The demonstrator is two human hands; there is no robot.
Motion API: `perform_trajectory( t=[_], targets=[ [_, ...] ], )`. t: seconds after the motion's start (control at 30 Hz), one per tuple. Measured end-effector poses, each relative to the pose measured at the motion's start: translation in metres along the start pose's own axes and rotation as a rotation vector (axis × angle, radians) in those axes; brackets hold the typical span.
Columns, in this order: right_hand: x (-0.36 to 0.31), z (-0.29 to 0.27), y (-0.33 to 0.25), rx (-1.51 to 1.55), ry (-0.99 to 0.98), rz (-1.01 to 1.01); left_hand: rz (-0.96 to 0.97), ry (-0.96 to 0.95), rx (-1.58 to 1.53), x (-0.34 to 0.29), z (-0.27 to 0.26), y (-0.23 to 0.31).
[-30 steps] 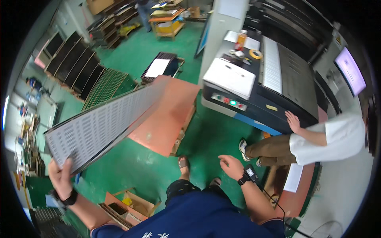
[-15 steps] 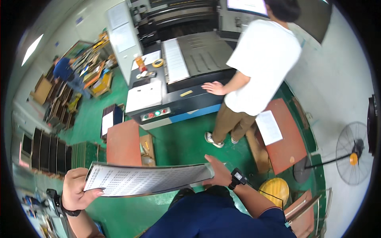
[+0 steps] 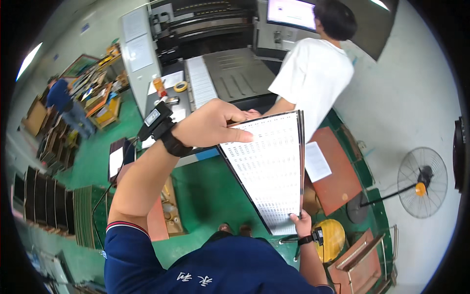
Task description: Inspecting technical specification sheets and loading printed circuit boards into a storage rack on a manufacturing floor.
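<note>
A long white panel point(image 3: 269, 171) with rows of small dark print and black edges is held up in front of my body. Its right edge looks layered, so it may be several thin sheets together. My left hand point(image 3: 213, 122) grips the far left corner, thumb lying on the printed face and fingers curled behind. Down at the near right corner my right hand point(image 3: 302, 224) pinches the edge, its thumb on top and the other fingers partly hidden beneath. Both wrists carry black strapped devices.
A person in a white shirt point(image 3: 313, 78) stands just beyond the panel at a large machine point(image 3: 235, 73). Right of me are a reddish-brown tabletop point(image 3: 338, 181), a yellow round stool point(image 3: 330, 240) and a fan point(image 3: 422, 182). Stacked boards point(image 3: 88, 215) stand left; another person point(image 3: 61, 98) works far left.
The panel has swung from lying crosswise to pointing away from me, its printed face turned up. My left hand moved far and right; my right hand moved nearer and right.
</note>
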State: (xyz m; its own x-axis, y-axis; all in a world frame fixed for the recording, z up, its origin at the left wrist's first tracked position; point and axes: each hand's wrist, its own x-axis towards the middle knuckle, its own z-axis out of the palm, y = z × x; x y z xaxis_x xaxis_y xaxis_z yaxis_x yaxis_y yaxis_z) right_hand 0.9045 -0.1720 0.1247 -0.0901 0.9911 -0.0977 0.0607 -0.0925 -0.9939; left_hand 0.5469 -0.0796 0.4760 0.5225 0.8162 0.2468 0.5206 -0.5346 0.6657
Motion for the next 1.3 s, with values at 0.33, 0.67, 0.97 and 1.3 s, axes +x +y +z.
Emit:
perform_trajectory(
  t=[0.33,0.67,0.97,1.3],
  targets=[
    [-0.064,-0.027,-0.009,0.141,0.179,0.133,-0.025,0.066,0.041,0.050,0.028,-0.023],
    [-0.082,-0.026,-0.021,0.209,0.239,0.127,-0.010,-0.031,-0.932,0.033,0.023,-0.054],
    [-0.072,-0.027,-0.025,0.173,0.161,0.138,-0.005,0.012,-0.985,0.012,0.014,-0.066],
    [-0.050,-0.004,-0.056,0.155,0.111,0.088,-0.148,0.153,-1.309,-0.030,0.146,-0.084]
  ],
)
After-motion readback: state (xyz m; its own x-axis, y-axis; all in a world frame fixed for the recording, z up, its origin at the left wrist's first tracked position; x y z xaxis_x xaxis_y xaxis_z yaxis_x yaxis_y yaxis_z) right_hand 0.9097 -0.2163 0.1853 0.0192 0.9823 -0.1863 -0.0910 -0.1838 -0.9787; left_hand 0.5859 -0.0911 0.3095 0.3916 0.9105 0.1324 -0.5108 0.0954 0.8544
